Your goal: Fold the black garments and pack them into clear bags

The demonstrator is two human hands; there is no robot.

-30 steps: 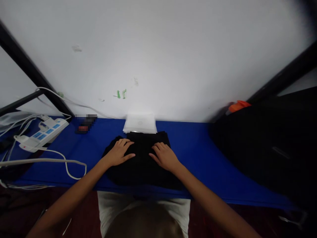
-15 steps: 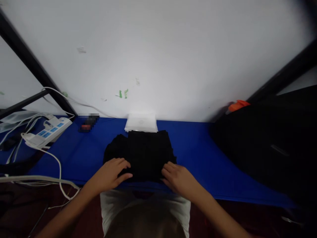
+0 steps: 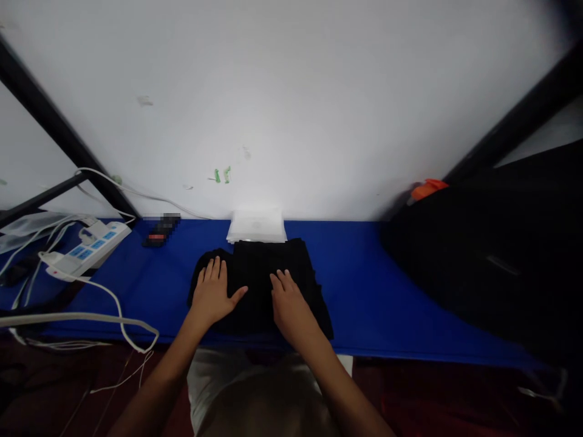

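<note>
A black folded garment (image 3: 259, 270) lies on the blue table top in front of me; its exact kind cannot be made out. My left hand (image 3: 213, 294) rests flat on its left part, fingers spread and thumb pointing right. On the middle of the cloth lies my right hand (image 3: 289, 303), palm down, its fingers stretched out and pointing away from me. Neither hand grips the fabric. Just behind the garment is a stack of white, flat packets (image 3: 257, 226), partly covered by the cloth's far edge.
A white power strip (image 3: 91, 249) with tangled cables sits at the left on the blue table (image 3: 355, 291). Nearby is a dark, blurred-out object (image 3: 161, 230). A large black bag-like bulk (image 3: 464, 261) with an orange piece (image 3: 428, 189) fills the right. A white wall stands behind.
Both hands have moved from the garment's near side farther onto it, the right one also leftward. Their curled fingers are now stretched out. The garment's lower right corner now spreads outward.
</note>
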